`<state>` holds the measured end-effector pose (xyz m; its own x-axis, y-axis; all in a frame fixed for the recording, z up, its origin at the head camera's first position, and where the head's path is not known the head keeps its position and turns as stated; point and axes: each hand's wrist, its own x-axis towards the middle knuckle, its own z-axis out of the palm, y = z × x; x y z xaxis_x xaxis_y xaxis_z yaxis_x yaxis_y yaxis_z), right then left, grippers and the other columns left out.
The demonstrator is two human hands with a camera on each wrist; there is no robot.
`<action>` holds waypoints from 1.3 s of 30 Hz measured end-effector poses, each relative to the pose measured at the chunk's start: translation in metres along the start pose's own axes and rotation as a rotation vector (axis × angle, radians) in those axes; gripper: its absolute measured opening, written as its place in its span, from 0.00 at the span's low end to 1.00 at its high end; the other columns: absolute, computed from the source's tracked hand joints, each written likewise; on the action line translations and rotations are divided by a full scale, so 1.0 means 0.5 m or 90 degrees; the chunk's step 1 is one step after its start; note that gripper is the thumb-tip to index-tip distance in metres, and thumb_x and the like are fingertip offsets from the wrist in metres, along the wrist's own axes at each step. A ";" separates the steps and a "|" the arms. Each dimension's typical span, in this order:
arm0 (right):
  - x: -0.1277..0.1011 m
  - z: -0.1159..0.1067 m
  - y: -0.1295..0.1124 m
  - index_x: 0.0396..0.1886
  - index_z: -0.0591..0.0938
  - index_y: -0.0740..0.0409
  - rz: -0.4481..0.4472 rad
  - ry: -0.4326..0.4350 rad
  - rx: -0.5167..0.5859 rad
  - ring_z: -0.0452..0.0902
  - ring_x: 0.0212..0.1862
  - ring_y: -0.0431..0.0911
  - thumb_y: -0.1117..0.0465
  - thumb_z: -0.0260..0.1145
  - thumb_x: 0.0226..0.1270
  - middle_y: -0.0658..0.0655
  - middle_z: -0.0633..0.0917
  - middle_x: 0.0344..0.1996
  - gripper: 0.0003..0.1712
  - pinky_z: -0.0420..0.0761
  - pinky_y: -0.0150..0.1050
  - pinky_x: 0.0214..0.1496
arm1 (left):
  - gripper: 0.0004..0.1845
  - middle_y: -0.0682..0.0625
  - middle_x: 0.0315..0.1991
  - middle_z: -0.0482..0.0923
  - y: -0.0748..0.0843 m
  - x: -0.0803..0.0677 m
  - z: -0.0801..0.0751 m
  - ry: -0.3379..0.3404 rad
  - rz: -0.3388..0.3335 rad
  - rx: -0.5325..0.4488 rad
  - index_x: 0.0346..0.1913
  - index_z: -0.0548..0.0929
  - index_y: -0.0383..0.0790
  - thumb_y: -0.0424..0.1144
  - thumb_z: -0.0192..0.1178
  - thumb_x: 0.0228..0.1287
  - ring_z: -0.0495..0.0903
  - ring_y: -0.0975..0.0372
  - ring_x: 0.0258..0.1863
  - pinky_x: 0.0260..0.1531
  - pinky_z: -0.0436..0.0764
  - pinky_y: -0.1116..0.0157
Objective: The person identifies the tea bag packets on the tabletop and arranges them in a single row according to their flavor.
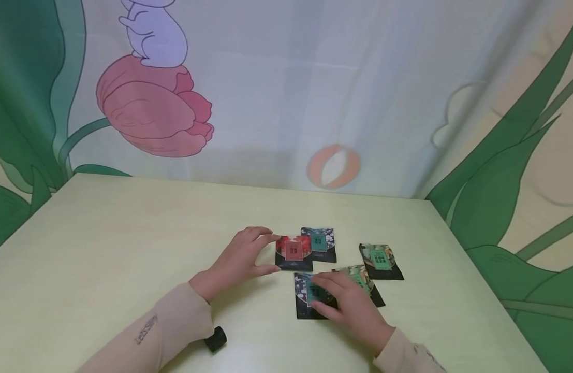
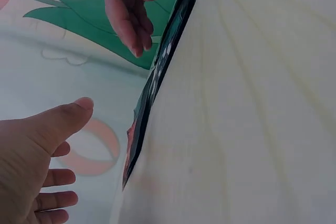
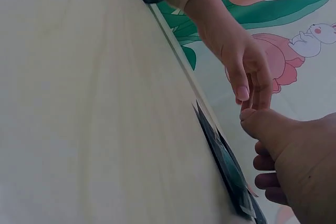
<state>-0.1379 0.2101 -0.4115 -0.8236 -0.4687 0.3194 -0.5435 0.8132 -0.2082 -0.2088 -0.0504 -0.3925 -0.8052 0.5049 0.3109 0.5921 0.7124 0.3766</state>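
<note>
Several small flat packets with dark lower edges lie on the table. My left hand (image 1: 239,256) hovers with fingers and thumb spread at the left side of a red-fronted packet (image 1: 293,253). Partly under that one is a packet with white flowers and a teal label (image 1: 319,242). My right hand (image 1: 351,305), fingers loosely bent, is over a purple-flowered packet (image 1: 301,298) and a green-labelled packet (image 1: 361,277), covering parts of both. In the right wrist view, the right hand (image 3: 299,156) appears above the packets (image 3: 228,166), holding nothing. Another green-labelled packet (image 1: 381,261) lies farther right.
The pale wooden table (image 1: 128,233) reaches back to a curtain (image 1: 267,103) printed with flowers, leaves and a rabbit. A short black cylinder (image 1: 216,339) sits by the left sleeve's cuff.
</note>
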 end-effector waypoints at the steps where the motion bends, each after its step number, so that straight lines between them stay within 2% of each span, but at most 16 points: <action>1: -0.001 0.001 0.000 0.55 0.82 0.49 0.002 -0.011 0.002 0.77 0.57 0.45 0.45 0.68 0.60 0.49 0.83 0.54 0.25 0.80 0.44 0.58 | 0.34 0.45 0.59 0.75 0.001 0.004 0.004 -0.012 -0.004 -0.014 0.62 0.76 0.44 0.53 0.72 0.51 0.72 0.50 0.61 0.64 0.71 0.51; 4: -0.004 0.005 -0.001 0.56 0.81 0.47 0.010 -0.037 0.004 0.76 0.59 0.45 0.42 0.66 0.61 0.47 0.82 0.55 0.25 0.79 0.45 0.60 | 0.35 0.45 0.60 0.74 0.003 0.016 0.019 -0.048 -0.018 -0.051 0.63 0.75 0.44 0.52 0.71 0.52 0.72 0.50 0.62 0.64 0.71 0.51; 7: -0.004 0.007 -0.001 0.56 0.81 0.46 0.012 -0.048 0.010 0.75 0.60 0.44 0.41 0.65 0.62 0.47 0.81 0.56 0.26 0.77 0.45 0.62 | 0.36 0.45 0.61 0.74 0.002 0.028 0.033 -0.068 -0.022 -0.064 0.63 0.74 0.43 0.53 0.71 0.52 0.71 0.50 0.62 0.64 0.71 0.51; 15: -0.007 0.016 0.001 0.58 0.80 0.44 0.009 -0.065 -0.014 0.75 0.60 0.43 0.38 0.62 0.64 0.45 0.80 0.57 0.27 0.77 0.42 0.62 | 0.35 0.45 0.61 0.74 -0.001 0.047 0.060 -0.082 -0.018 -0.057 0.62 0.76 0.41 0.54 0.70 0.53 0.71 0.50 0.62 0.65 0.70 0.52; 24: -0.005 0.013 0.002 0.55 0.83 0.45 -0.017 -0.062 -0.017 0.75 0.59 0.42 0.41 0.65 0.62 0.45 0.81 0.56 0.24 0.77 0.41 0.62 | 0.31 0.46 0.61 0.74 -0.006 0.069 0.080 -0.092 -0.015 -0.055 0.59 0.78 0.42 0.53 0.69 0.54 0.71 0.52 0.63 0.66 0.70 0.54; 29: -0.005 0.011 0.002 0.55 0.83 0.45 -0.021 -0.060 -0.013 0.75 0.59 0.42 0.42 0.66 0.62 0.45 0.81 0.55 0.24 0.77 0.41 0.62 | 0.31 0.45 0.61 0.74 -0.009 0.073 0.082 -0.109 -0.019 -0.054 0.60 0.78 0.44 0.53 0.69 0.55 0.70 0.52 0.63 0.66 0.69 0.54; 34: -0.004 0.010 0.001 0.55 0.83 0.45 -0.012 -0.067 -0.010 0.75 0.59 0.41 0.42 0.65 0.62 0.45 0.81 0.56 0.24 0.77 0.41 0.62 | 0.28 0.45 0.60 0.75 -0.014 0.070 0.080 -0.112 0.002 -0.043 0.59 0.80 0.44 0.52 0.68 0.57 0.71 0.52 0.63 0.66 0.70 0.55; 39: -0.004 0.012 0.002 0.55 0.82 0.44 -0.004 -0.079 -0.012 0.74 0.60 0.41 0.41 0.64 0.63 0.45 0.81 0.56 0.24 0.77 0.41 0.62 | 0.28 0.45 0.60 0.75 -0.019 0.064 0.076 -0.115 0.006 -0.027 0.59 0.80 0.44 0.52 0.68 0.57 0.71 0.52 0.62 0.65 0.70 0.55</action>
<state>-0.1378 0.2095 -0.4180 -0.8346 -0.5117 0.2038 -0.5464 0.8158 -0.1892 -0.2414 -0.0224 -0.4192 -0.7896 0.5937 0.1550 0.5978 0.6875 0.4123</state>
